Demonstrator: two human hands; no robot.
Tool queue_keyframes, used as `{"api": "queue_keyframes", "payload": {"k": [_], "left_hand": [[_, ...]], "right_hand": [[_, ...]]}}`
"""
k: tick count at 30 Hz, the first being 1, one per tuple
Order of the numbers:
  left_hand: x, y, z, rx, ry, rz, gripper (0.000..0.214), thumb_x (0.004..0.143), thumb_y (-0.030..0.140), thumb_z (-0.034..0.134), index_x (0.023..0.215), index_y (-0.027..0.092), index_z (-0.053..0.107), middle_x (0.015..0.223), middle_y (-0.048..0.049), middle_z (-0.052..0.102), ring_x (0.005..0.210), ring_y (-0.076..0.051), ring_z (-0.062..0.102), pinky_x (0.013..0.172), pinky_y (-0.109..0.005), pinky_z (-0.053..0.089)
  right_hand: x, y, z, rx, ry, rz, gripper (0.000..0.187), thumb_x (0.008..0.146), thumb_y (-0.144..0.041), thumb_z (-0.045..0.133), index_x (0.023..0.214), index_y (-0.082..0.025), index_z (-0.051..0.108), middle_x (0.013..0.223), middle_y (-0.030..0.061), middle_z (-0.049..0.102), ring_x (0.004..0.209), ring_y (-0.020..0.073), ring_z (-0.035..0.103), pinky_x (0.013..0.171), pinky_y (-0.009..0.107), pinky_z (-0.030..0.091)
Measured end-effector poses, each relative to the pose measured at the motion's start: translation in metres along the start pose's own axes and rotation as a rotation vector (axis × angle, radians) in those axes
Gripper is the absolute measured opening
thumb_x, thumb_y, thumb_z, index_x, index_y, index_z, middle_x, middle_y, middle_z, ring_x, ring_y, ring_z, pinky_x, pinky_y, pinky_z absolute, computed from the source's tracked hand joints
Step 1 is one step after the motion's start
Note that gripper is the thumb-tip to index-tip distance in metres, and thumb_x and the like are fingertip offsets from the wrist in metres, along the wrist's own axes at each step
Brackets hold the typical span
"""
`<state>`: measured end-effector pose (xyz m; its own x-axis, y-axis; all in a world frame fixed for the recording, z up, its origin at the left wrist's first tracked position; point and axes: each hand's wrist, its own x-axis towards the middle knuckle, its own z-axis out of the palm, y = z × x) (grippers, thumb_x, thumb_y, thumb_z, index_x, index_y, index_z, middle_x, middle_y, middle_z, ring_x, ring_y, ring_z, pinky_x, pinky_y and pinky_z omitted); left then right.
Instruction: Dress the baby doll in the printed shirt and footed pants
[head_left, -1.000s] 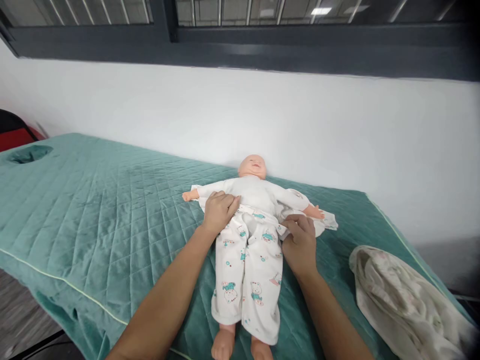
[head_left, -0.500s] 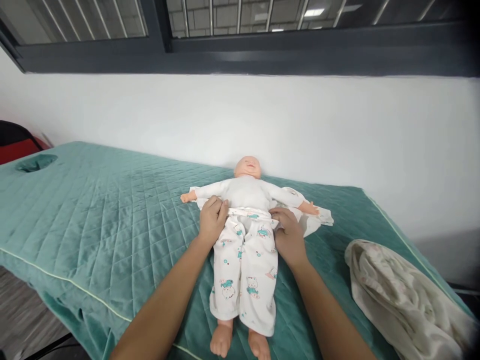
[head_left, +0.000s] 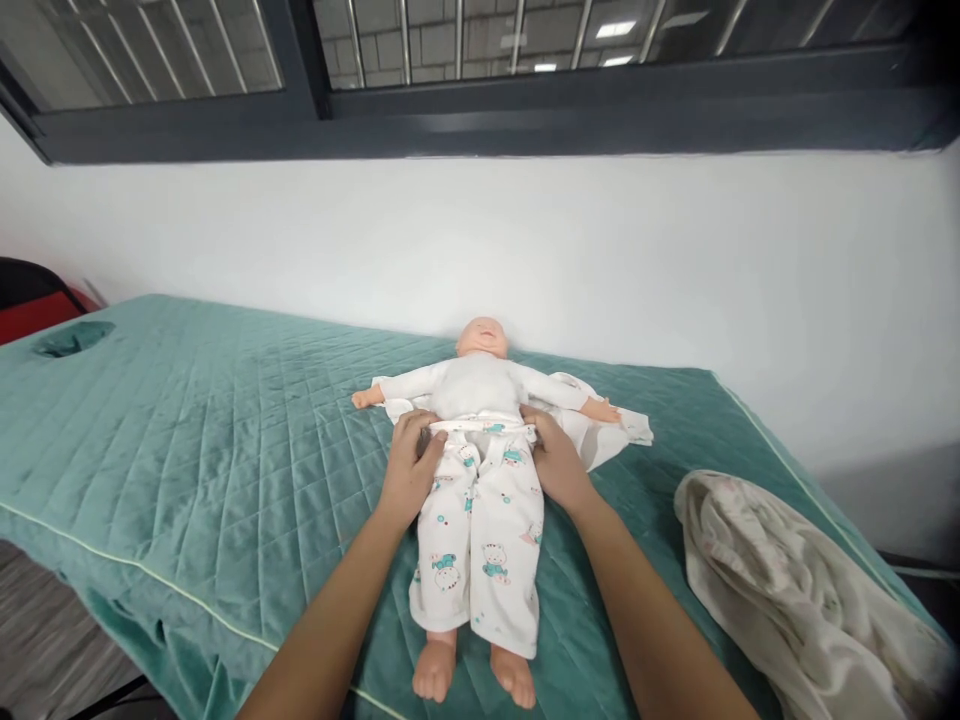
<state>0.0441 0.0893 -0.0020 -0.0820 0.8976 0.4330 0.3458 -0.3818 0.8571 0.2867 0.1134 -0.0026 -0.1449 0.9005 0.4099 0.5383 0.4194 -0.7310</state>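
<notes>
A baby doll (head_left: 480,385) lies on its back with its arms spread, its white padded torso bare. White printed baby trousers (head_left: 480,530) cover its legs up to the waist, and the bare feet stick out below the hems. At the left end of the waistband, my left hand (head_left: 411,465) grips the trousers between thumb and bent fingers. My right hand (head_left: 556,460) is closed on the waistband's other end, its fingertips partly hidden at the doll's side. Beneath the doll's arms and back is a spread white garment (head_left: 600,440).
The doll rests on a bed with a quilted green cover (head_left: 247,450). A crumpled cream cloth (head_left: 795,600) lies at the right. Behind the bed stands a white wall (head_left: 375,240) under a dark window frame (head_left: 562,115). A round hole (head_left: 73,338) is in the bed's far left end.
My left hand has loosened from a tight pinch, with thumb and fingers now farther apart at the waistband. My right hand stays at its side. The view has shifted slightly.
</notes>
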Motion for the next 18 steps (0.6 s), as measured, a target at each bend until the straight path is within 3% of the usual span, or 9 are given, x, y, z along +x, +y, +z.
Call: {"api": "queue_keyframes", "payload": {"k": [6,10,13,18], "left_hand": [[0.001,-0.002,0.001,-0.016,-0.005,-0.002,0.018,0.096,0.033,0.053,0.108,0.024,0.062,0.119,-0.006,0.06,0.117,-0.02,0.053,0.105,-0.036,0.041],[0.002,-0.006,0.001,-0.01,-0.006,-0.005,0.019,0.096,0.035,0.052,0.108,0.024,0.062,0.117,-0.0058,0.06,0.116,-0.02,0.054,0.102,-0.035,0.042],[0.002,-0.008,0.001,-0.013,-0.002,-0.021,0.02,0.095,0.036,0.052,0.109,0.024,0.061,0.119,-0.0058,0.06,0.118,-0.02,0.054,0.102,-0.035,0.043],[0.0,-0.007,0.001,-0.025,0.014,-0.059,0.022,0.094,0.038,0.053,0.11,0.024,0.061,0.12,-0.0055,0.06,0.119,-0.02,0.054,0.101,-0.035,0.045]], "right_hand": [[0.012,0.002,-0.003,-0.158,-0.059,-0.008,0.028,0.083,-0.011,0.047,0.107,-0.021,0.057,0.109,0.0087,0.068,0.104,0.025,0.061,0.096,0.043,0.048],[0.021,0.002,-0.004,-0.314,-0.105,-0.112,0.039,0.083,-0.006,0.045,0.118,-0.017,0.058,0.113,0.0128,0.066,0.108,0.0259,0.059,0.102,0.043,0.044],[0.019,0.003,-0.003,-0.4,-0.108,-0.106,0.045,0.084,-0.005,0.043,0.124,-0.016,0.059,0.114,0.0157,0.064,0.113,0.0282,0.056,0.105,0.045,0.042],[0.008,0.007,0.002,-0.251,-0.002,-0.091,0.051,0.08,-0.004,0.046,0.127,-0.019,0.058,0.125,0.0141,0.059,0.124,0.0285,0.05,0.108,0.047,0.043]]}}
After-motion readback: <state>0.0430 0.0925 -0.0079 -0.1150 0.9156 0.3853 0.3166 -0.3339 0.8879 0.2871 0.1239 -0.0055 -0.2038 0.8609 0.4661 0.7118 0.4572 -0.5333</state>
